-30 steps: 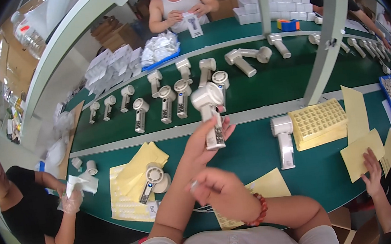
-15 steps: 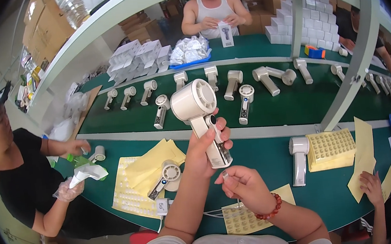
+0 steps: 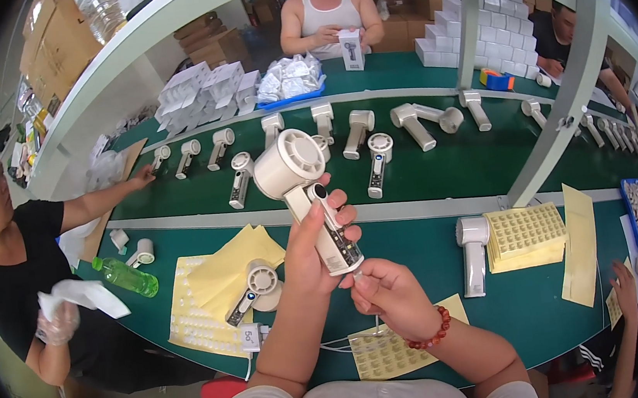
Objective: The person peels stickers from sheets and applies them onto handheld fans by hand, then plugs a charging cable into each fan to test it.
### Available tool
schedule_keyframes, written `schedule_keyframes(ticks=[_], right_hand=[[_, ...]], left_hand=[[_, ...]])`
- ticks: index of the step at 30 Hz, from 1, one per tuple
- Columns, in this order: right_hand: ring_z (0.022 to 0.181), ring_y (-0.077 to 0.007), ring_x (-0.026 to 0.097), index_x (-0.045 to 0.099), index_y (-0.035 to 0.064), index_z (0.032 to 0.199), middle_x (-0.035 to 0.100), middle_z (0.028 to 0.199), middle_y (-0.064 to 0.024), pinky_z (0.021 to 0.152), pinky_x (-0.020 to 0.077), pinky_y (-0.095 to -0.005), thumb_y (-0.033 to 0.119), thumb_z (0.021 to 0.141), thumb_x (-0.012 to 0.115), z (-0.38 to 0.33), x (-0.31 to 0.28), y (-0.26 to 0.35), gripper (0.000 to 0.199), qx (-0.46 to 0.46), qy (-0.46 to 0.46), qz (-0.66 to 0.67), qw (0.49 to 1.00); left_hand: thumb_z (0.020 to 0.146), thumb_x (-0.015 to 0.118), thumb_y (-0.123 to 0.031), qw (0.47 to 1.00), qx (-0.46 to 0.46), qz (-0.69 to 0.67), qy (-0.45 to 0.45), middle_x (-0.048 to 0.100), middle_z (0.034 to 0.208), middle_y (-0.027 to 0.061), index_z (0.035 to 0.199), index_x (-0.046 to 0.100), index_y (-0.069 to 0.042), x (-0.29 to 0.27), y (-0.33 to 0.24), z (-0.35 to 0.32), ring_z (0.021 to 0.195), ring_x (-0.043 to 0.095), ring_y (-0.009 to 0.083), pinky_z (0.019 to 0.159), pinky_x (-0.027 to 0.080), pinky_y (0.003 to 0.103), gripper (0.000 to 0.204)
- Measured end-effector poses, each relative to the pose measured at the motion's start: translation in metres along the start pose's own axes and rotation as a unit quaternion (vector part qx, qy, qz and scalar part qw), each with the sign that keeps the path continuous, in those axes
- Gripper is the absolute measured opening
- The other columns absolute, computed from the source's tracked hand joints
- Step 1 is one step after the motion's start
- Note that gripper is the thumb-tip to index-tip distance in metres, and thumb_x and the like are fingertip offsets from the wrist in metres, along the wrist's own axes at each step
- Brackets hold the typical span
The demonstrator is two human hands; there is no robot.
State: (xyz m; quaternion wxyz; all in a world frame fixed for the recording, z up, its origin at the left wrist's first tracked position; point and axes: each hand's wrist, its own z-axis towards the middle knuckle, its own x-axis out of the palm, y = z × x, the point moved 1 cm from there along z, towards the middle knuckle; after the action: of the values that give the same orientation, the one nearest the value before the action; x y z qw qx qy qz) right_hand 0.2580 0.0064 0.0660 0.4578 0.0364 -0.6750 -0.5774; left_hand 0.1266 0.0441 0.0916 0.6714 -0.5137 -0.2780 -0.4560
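Observation:
My left hand is wrapped around the handle of a white handheld fan, its round head tilted up and its dark panel facing right. Just below the handle's lower end, my right hand pinches a small cable plug. The plug is at or against the handle's end; I cannot tell whether it is inserted. A white cable hangs under my right hand. On the bench to the left, another handheld fan lies on yellow sticker sheets, beside a white charger block.
Several fans lie along the green conveyor belt. A yellow sticker stack and another fan lie to the right. A slanted metal post rises there. A green bottle lies left, near a co-worker.
My right hand has brought the plug up to the handle's lower end. The co-worker on the left has stretched an arm to a fan on the belt. The view has shifted slightly.

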Motion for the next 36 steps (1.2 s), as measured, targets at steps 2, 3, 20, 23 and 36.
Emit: schedule_keyframes(ticks=[2,3,20,23,36], right_hand=[[0.058,-0.0053,0.036,0.055,-0.0014,0.099,0.044,0.066,0.0019,0.051,0.0288,-0.0186,0.019,0.095,0.048,-0.002,-0.001,-0.001,0.022,-0.002,-0.006,0.021,1.0],[0.059,-0.0038,0.036,0.056,-0.0009,0.1,0.043,0.068,0.0034,0.052,0.0294,-0.0172,0.017,0.095,0.047,-0.002,-0.001,0.0,0.021,-0.004,-0.005,0.04,0.999],[0.057,-0.0048,0.039,0.054,-0.0012,0.098,0.048,0.067,0.0001,0.051,0.0294,-0.0181,0.022,0.094,0.049,-0.003,0.003,0.007,0.024,0.013,0.006,-0.024,1.0],[0.056,-0.0047,0.038,0.055,-0.0009,0.097,0.048,0.066,0.0001,0.05,0.0289,-0.0182,0.023,0.094,0.049,-0.003,0.002,0.004,0.024,-0.002,0.003,-0.034,0.999],[0.054,-0.006,0.036,0.056,-0.0021,0.095,0.047,0.065,-0.0008,0.05,0.0282,-0.0201,0.021,0.092,0.052,0.003,0.004,0.002,0.023,0.037,0.005,-0.053,0.998]], left_hand=[[0.091,0.05,-0.017,1.0,0.005,0.011,0.007,0.042,0.097,0.0048,0.128,0.033,-0.009,0.001,0.002,0.002,0.081,0.045,0.0127,0.066,0.046,0.026,0.042],[0.091,0.051,-0.019,1.0,0.002,0.02,0.016,0.042,0.097,0.0039,0.13,0.033,-0.01,0.0,0.003,0.004,0.082,0.044,0.0123,0.066,0.045,0.026,0.044],[0.086,0.062,-0.02,0.98,-0.041,-0.073,0.178,0.038,0.092,-0.0016,0.13,0.039,-0.014,-0.01,-0.001,0.007,0.078,0.039,0.0096,0.063,0.044,0.023,0.05],[0.086,0.061,-0.021,0.982,-0.034,-0.107,0.152,0.038,0.092,-0.0008,0.13,0.038,-0.014,-0.013,0.004,0.004,0.079,0.038,0.0103,0.063,0.043,0.023,0.05],[0.077,0.071,-0.019,0.979,-0.09,-0.004,0.185,0.039,0.087,0.0019,0.131,0.04,-0.014,-0.018,-0.008,-0.001,0.076,0.041,0.0109,0.059,0.044,0.022,0.063]])
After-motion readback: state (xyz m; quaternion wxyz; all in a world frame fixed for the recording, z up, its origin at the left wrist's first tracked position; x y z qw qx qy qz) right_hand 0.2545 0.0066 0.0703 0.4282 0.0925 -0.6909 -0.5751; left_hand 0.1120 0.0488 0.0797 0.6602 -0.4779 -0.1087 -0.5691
